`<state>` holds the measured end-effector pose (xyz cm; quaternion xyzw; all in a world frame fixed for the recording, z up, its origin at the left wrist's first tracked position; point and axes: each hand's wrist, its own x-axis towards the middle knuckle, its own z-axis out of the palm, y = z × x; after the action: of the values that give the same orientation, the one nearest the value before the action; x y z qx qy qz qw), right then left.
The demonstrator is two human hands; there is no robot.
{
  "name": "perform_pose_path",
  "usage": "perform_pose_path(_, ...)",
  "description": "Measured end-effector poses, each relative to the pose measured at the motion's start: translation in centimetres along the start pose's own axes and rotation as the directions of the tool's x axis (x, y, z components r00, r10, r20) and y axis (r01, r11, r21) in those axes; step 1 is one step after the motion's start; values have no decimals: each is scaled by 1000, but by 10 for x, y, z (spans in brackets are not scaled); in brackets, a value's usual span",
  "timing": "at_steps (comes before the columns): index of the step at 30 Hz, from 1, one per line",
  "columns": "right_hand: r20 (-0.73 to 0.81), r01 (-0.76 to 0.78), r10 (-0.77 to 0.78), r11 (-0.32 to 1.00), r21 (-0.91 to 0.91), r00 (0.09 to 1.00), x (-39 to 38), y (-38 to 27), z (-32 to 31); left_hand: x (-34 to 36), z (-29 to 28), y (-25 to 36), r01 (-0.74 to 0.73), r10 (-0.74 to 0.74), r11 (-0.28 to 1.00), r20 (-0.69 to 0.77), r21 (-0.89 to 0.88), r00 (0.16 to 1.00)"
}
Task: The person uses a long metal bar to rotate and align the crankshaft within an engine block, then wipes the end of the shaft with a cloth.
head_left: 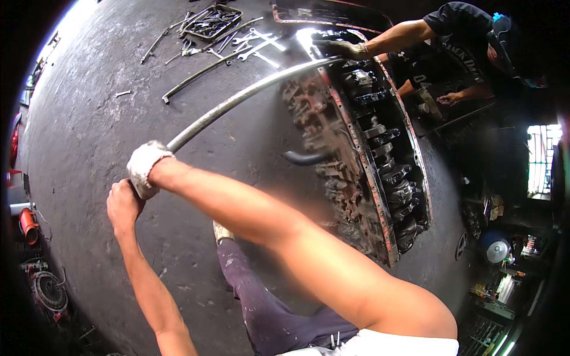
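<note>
A long grey metal pipe runs in a slant from my hands to the far end of an engine block. My right hand, in a white knit glove, is closed around the pipe's near end. Just below it, my bare left hand is also closed at the pipe's end, its fingers partly hidden. The open block shows its crankshaft in a row of dark, oily throws. Near the pipe's far end is a co-worker's gloved hand; what the pipe meets there is hard to make out.
Several wrenches and a tray of tools lie on the dark floor ahead. A thin bar rests beside them. The co-worker leans in at far right. A black curved hose sticks out from the block's side.
</note>
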<state>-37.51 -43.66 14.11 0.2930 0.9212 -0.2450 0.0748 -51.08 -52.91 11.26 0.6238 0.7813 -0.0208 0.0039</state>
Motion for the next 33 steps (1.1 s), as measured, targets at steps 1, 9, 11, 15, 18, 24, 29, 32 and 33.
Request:
perform_pose_path(1,-66,-2,1,1000,-5,998,-1,-7,8,-4,13,-9,-34,34,999,-16,27,999)
perform_pose_path(9,-337,-45,37,999,-19,941,-26,-21,56,-41,22,6,48,-44,996,-59,71,997)
perform_pose_path(11,-390,-33,18,999,-32,921,-39,-16,48,-38,14,13,31,-23,997,-110,73,994)
perform_pose_path(15,-524,59,-59,998,-16,849,-61,-44,46,-72,25,-21,126,-68,974,-285,190,956)
perform_pose_path(18,-565,94,-108,994,-53,818,-68,-48,0,-58,-66,24,256,-206,944,-234,207,950)
perform_pose_path(24,-536,74,-41,996,41,843,-23,-21,5,-10,-25,-23,13,24,974,-159,227,987)
perform_pose_path(29,-462,-11,19,1000,21,887,-23,-13,47,-25,1,11,67,-58,985,-62,157,996)
perform_pose_path(32,-514,2,19,999,39,858,-34,-18,54,-55,9,-8,104,-96,994,-233,23,968)
perform_pose_path(33,-518,88,-55,995,38,854,-57,-57,64,-91,14,-40,162,-176,984,-282,-71,943)
